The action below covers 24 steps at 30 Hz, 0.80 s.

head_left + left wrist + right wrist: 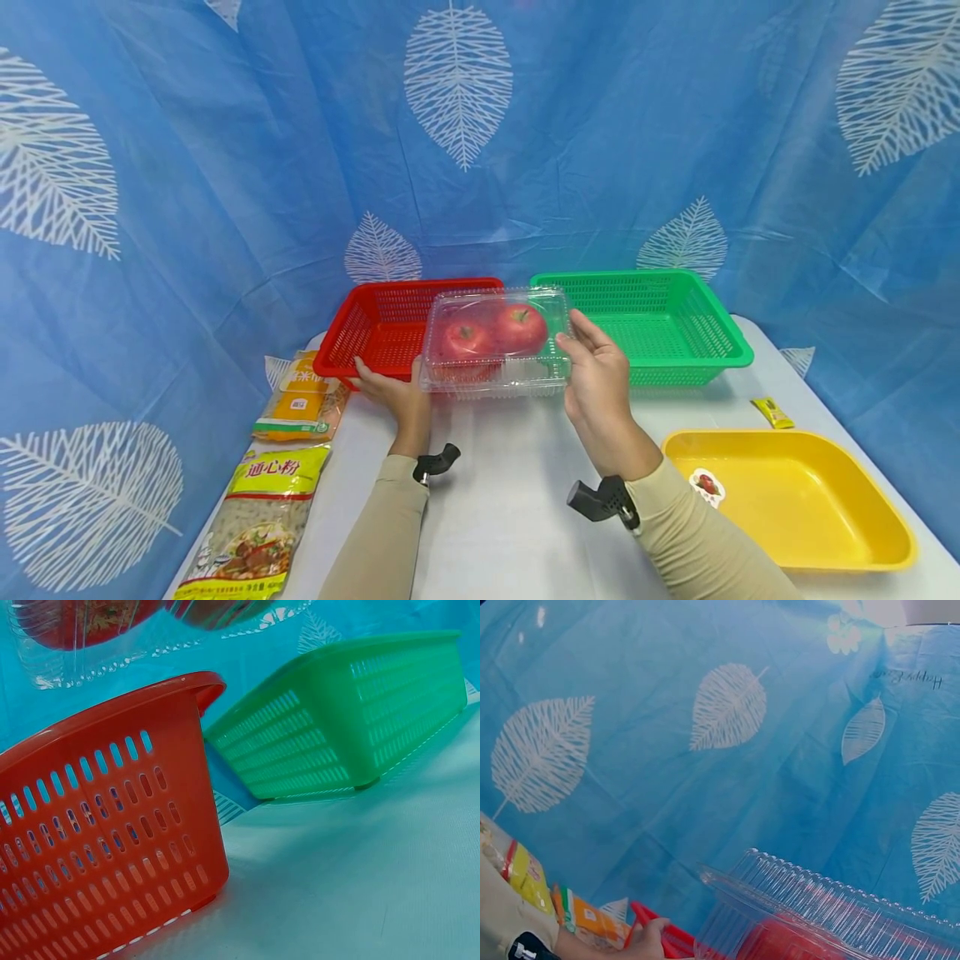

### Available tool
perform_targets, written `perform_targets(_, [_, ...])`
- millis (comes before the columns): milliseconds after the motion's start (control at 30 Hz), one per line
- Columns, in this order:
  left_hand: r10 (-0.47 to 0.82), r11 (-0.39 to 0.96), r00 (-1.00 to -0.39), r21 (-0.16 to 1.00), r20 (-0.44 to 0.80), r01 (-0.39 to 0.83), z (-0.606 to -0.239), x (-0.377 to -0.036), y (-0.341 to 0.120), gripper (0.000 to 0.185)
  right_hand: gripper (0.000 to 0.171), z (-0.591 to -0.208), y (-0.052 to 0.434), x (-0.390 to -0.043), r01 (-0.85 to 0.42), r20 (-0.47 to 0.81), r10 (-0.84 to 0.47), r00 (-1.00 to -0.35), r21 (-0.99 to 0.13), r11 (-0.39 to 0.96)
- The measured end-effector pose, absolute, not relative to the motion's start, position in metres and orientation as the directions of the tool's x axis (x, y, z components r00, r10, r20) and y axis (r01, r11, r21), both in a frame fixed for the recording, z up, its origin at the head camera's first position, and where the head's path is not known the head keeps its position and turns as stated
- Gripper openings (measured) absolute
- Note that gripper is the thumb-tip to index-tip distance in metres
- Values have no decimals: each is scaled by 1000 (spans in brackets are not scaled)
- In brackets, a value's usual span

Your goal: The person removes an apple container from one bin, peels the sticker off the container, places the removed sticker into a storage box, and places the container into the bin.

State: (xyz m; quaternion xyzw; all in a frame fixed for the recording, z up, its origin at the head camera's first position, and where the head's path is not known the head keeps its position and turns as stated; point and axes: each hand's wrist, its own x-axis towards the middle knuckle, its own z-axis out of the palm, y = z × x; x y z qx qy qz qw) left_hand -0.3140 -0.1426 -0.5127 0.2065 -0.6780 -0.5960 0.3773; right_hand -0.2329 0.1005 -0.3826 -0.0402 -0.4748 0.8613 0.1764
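Observation:
A clear plastic clamshell box (492, 379) with two red apples (521, 327) inside is held up above the table, before the gap between the two baskets. My right hand (600, 379) grips its right end, thumb on the near side. My left hand (397, 400) is at the front rim of the red basket (375, 292), its fingers spread and thumb raised beside the box's left end. The right wrist view shows the box (817, 900) close up and the left hand (649, 941) by the red basket. In the left wrist view no fingers appear.
The green basket (727, 350) stands at the back right. A yellow tray (795, 500) lies at front right, with a small yellow packet (772, 412) behind it. Along the left edge lie an orange food bag (300, 400) and a pasta bag (258, 525). A blue curtain (525, 208) hangs behind.

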Motion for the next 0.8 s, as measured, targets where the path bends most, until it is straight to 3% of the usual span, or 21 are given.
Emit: perform_targets(800, [-730,217,-627,963,271,163,-516,-316,-143,105,54,-383,101,-237,-259,85,348,-934,-832,-490])
